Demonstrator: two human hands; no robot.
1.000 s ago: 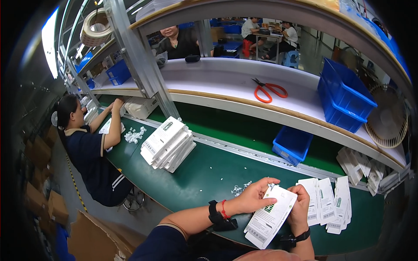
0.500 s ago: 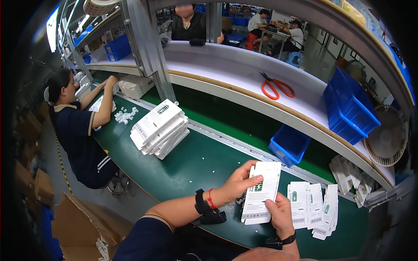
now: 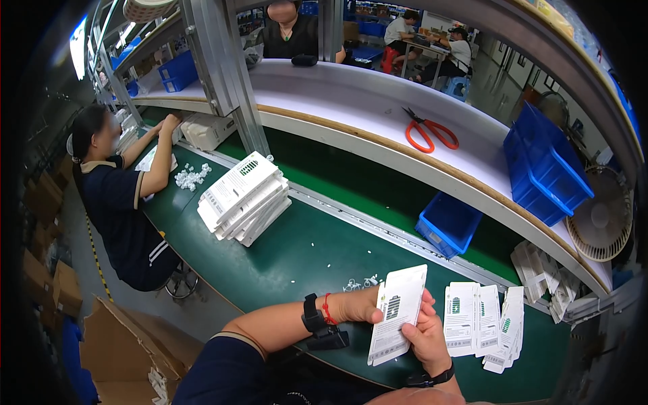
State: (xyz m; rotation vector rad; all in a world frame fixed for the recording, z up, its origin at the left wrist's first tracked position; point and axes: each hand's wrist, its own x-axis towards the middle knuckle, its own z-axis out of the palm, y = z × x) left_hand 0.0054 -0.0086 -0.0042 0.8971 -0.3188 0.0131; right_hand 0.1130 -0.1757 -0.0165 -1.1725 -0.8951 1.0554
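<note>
Tilted between my two hands is a flat white carton (image 3: 399, 310) with green print on its face. My right hand (image 3: 429, 341) is closed on its right side, thumb pressed on the front and fingers behind. My left hand (image 3: 359, 305) is at the carton's left edge with the thumb beside it; its other fingers are hidden behind the carton. Just beyond that hand lie small clear ring-like pieces (image 3: 361, 282) on the green table. Several similar white cartons (image 3: 462, 320) lie overlapping in a row to the right of my hands.
A leaning stack of white cartons (image 3: 244, 192) stands left on the table (image 3: 304, 250). Past it are small white pieces (image 3: 192, 177) and a seated co-worker (image 3: 111, 196). Red-handled scissors (image 3: 430, 131) and a blue bin (image 3: 540, 169) sit on the shelf; another blue bin (image 3: 449, 226) is beneath.
The carton has come down slightly toward me and turned more edge-on. My left hand has slid from its front face to its left edge, baring the print and the clear pieces behind.
</note>
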